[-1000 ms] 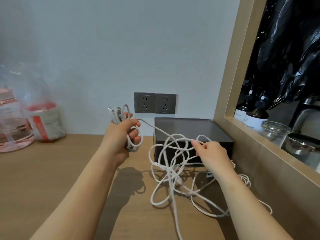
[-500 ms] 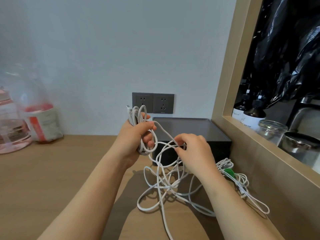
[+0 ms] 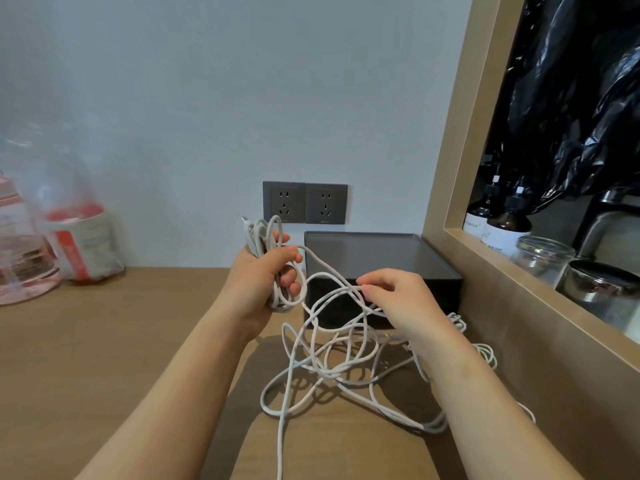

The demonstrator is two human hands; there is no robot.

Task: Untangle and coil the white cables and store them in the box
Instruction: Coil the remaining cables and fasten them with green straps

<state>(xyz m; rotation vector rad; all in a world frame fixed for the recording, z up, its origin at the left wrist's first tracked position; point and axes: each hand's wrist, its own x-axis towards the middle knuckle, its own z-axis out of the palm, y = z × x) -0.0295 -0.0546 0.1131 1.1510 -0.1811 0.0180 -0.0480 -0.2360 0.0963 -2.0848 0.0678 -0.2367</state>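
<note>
My left hand [image 3: 263, 278] is raised above the wooden table [image 3: 104, 341] and grips a small coil of white cable [image 3: 266, 233], loops sticking out above and below the fist. My right hand [image 3: 401, 299] pinches a strand of the same cable just in front of the dark box [image 3: 440, 268]. From both hands the cable drops into a loose tangle of white cable [image 3: 332, 362] lying on the table between my forearms. More white cable [image 3: 485, 351] trails behind my right wrist. The box stands open against the wall; its inside looks bare.
Two dark wall sockets [image 3: 304, 202] sit behind the box. A wooden-framed recess [image 3: 446, 188] at right holds brown pump bottles [image 3: 505, 226], glass jars [image 3: 540, 254] and a black plastic bag [image 3: 571, 98]. A clear bag with a red-banded cup [image 3: 79, 237] and a pink container [image 3: 20, 271] stand far left.
My left hand with the coil moved right, toward the box. My right hand slid along the strand toward the left hand, and the tangle shifted on the table.
</note>
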